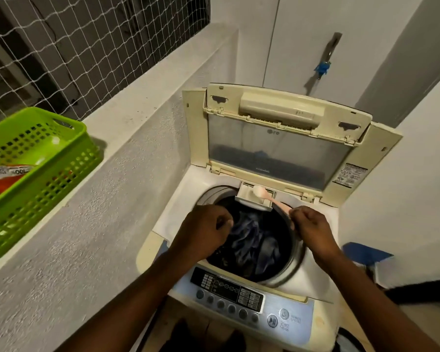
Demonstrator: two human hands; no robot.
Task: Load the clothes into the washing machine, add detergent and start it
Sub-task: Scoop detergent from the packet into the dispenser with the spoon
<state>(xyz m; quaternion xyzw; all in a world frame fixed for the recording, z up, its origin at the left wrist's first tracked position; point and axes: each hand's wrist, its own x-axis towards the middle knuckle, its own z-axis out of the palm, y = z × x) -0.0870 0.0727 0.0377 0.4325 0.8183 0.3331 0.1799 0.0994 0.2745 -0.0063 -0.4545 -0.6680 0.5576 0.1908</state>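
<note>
A cream top-loading washing machine [174, 199] stands with its lid [272, 146] folded up. Dark blue clothes [254, 242] fill the drum. A small detergent drawer [252, 198] is pulled out at the drum's back rim. My right hand [313, 231] is shut on the handle of a pink scoop [263, 193], whose bowl rests over the drawer. My left hand [203, 232] hovers over the drum's left side with fingers curled, holding nothing I can see. The control panel [239, 298] lies nearest me.
A green plastic basket [43, 174] sits on the grey ledge [127, 107] at left, with an orange detergent packet [3, 176] inside. Netting covers the opening above the ledge. White walls close in behind and to the right. A blue object [366, 254] lies to the machine's right.
</note>
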